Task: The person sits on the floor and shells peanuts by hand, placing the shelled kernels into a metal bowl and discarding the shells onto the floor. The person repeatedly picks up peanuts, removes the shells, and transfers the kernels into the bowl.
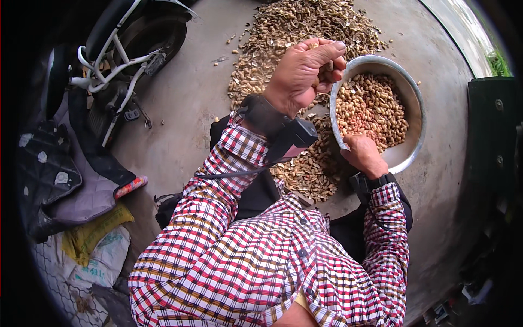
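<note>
Beside the upper-left rim of the round metal basin (416, 117), my left hand (302, 71) curls closed around a few rough, tan peanuts (329, 66), thumb uppermost. More nuts (381, 103), some reddish, lie heaped inside. At the lower-left rim my right hand (365, 154) bends inward; I can't make out whether it grips anything.

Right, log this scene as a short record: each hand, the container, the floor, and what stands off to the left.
Left hand: curled around a few peanuts, raised beside the basin
Right hand: at the basin's near rim; grip unclear
Container: round, metal, holding unshelled nuts and a patch of reddish kernels
Floor: broad spread of shells and nuts, left of and beyond the container
Left side: white-framed vehicle, yellow sack, white sack
</note>
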Tool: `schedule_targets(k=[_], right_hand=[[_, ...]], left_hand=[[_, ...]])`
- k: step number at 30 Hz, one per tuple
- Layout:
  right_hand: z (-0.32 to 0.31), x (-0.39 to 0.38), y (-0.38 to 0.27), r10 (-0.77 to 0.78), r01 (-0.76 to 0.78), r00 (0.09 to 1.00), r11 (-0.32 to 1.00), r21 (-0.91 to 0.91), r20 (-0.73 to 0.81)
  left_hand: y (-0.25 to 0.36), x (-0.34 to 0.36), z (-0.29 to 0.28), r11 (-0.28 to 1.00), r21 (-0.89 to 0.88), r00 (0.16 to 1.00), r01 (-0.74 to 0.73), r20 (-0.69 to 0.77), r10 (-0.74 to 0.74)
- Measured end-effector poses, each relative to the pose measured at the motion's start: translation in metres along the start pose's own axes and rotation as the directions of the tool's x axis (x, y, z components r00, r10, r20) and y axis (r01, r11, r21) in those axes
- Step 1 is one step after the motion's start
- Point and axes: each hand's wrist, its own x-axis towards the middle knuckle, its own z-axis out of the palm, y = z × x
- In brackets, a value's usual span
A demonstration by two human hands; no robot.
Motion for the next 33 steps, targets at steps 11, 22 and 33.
schedule_targets(k=[11, 22, 33], right_hand=[[0.137, 0.032, 0.021, -0.014, -0.002, 0.966, 0.998, 0.064, 0.256], [0.196, 0.057, 0.027, 0.137, -0.166, 0.983, 0.944, 0.284, 0.121], [0.207, 0.06, 0.019, 0.234, -0.277, 0.95, 0.936, 0.216, 0.206]], left_hand=[[0.021, -0.01, -0.016, 0.987, -0.122, 0.994, -0.105, 0.022, 0.109], [0.034, -0.028, -0.016, 0.997, -0.051, 0.994, -0.059, -0.1, 0.054], [0.032, -0.026, -0.006, 0.999, 0.012, 0.977, -0.041, -0.208, 0.043]])
